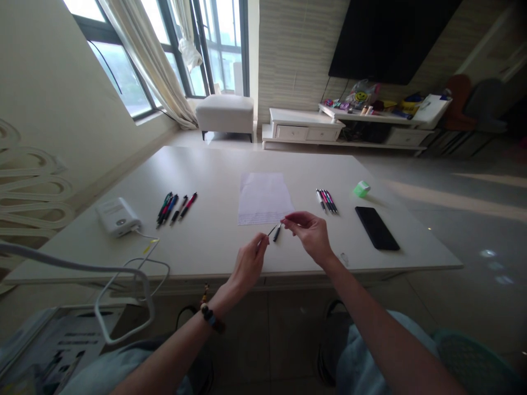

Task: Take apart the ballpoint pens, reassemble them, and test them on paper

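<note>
Two bare hands work above a long white desk (214, 164), the left grip (249, 263) and the right grip (309, 236) close together near its front edge. Ahead of both grips lies a rectangular white sheet of paper (263, 197). Well beyond the right grip, a flat black smartphone (376, 228) rests on the desk, and far left of the left grip sits a white plastic power bank (118, 216). Ahead and left of the left grip lies a cluster of slim dark and red pens (175, 209). Ahead of the right grip lies a tight row of slim pens (326, 201), near a small green object (361, 189). The left grip is almost closed, pinching a thin dark pen refill (269, 232). The right grip's thumb and forefinger nearly meet just above a short black pen barrel (277, 232); whether they hold it, I cannot tell.
</note>
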Demonstrator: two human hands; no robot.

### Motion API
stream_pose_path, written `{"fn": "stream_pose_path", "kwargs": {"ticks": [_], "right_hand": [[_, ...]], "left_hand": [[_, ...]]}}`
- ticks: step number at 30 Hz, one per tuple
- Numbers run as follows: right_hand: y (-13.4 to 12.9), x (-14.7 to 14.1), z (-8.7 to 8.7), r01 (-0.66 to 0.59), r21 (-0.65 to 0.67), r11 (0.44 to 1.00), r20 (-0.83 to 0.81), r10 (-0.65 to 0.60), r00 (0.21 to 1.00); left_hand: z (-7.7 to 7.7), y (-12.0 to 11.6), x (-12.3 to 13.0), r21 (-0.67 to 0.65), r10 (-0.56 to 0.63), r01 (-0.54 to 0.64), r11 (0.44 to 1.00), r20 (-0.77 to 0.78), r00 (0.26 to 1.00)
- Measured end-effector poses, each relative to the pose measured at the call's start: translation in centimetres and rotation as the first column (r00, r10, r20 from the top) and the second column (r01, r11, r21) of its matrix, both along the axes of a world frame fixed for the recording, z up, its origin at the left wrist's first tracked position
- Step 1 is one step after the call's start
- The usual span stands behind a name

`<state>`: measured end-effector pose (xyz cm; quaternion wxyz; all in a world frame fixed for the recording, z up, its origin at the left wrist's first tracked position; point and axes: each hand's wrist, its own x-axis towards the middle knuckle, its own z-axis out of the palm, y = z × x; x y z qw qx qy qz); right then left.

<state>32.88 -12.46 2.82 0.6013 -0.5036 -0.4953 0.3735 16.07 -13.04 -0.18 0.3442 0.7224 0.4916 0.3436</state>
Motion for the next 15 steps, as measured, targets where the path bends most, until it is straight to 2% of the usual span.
{"fn": "stream_pose_path", "kwargs": {"ticks": [7, 15], "right_hand": [[0.47, -0.31, -0.78, -0.036, -0.003, 0.999, 0.089, 0.036, 0.995], [0.54, -0.06, -0.67, -0.017, -0.013, 1.000, 0.035, 0.018, 0.999]], "left_hand": [[-0.09, -0.01, 0.04, 0.015, -0.020, 0.020, 1.000, -0.022, 1.000], [-0.41, 0.02, -0.19, 0.014, -0.019, 0.019, 1.000, -0.011, 1.000]]}}
